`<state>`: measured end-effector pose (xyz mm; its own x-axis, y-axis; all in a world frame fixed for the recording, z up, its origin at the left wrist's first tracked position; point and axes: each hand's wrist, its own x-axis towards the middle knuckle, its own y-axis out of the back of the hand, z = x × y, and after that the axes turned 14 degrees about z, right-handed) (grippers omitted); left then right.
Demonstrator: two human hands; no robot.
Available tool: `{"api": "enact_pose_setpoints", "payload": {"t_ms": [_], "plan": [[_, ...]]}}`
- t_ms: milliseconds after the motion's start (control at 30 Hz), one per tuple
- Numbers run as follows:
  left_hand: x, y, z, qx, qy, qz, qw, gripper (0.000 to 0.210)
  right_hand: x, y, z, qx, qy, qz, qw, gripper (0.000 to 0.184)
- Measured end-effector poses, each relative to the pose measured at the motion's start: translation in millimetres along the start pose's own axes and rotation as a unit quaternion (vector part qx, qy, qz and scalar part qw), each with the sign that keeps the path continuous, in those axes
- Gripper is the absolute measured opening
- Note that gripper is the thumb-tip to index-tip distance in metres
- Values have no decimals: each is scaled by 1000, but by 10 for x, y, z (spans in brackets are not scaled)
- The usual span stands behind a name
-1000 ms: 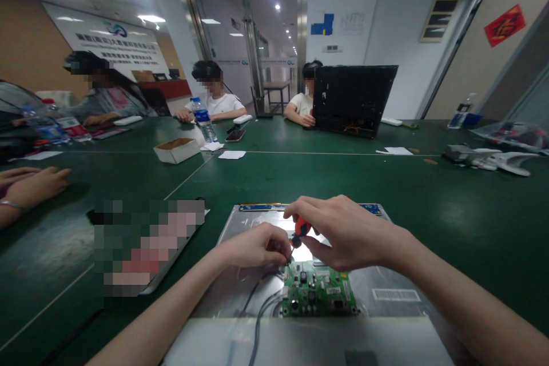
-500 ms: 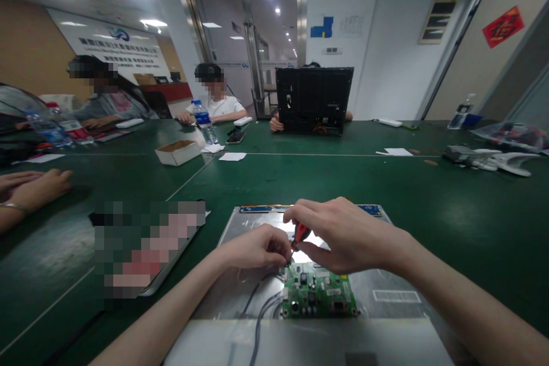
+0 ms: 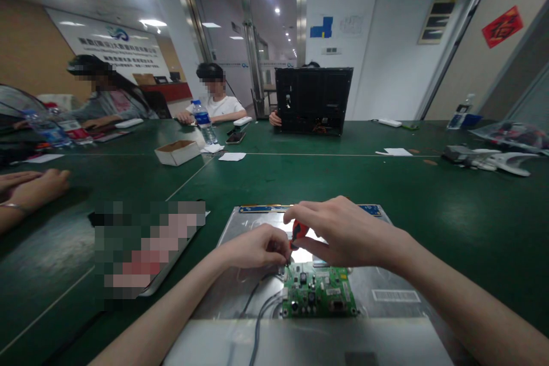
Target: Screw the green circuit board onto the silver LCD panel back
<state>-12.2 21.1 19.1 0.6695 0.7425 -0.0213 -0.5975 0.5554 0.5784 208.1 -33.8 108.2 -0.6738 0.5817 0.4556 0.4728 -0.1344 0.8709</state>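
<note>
My right hand (image 3: 347, 231) grips the red and black handle of a screwdriver (image 3: 299, 230), which points down at the upper left corner of a green circuit board (image 3: 319, 291). Close beside its tip, my left hand (image 3: 259, 247) has thumb and fingers pinched together; what lies between them is hidden. The board rests on the back of a silver metal display panel (image 3: 398, 280) lying flat before me. Grey cables (image 3: 258, 326) run from the board's left side towards me. A blue strip (image 3: 261, 209) lines the panel's far edge.
Left of the panel lies a flat, partly blurred object (image 3: 150, 257). A white open box (image 3: 178, 152), a water bottle (image 3: 203, 120) and a phone (image 3: 235, 137) stand or lie further back. Across the green table (image 3: 450, 223), a person holds a black monitor housing (image 3: 315, 100) upright. Another person's hands (image 3: 36, 191) are at left.
The screwdriver handle has turned slightly in my right hand, whose fingers have shifted a little. My left hand stays in place beside the tip.
</note>
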Motion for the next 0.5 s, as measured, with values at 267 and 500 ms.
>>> {"api": "enact_pose_setpoints", "payload": {"t_ms": [267,500], "plan": [[-3,-3,-27,10,10,-2,1000,6,6,-11,12,-23,-6,8,1000,13],[8,6,-46,13,-1,-3,1000,4,-4,-3,5,-5,-11,-5,1000,23]]}}
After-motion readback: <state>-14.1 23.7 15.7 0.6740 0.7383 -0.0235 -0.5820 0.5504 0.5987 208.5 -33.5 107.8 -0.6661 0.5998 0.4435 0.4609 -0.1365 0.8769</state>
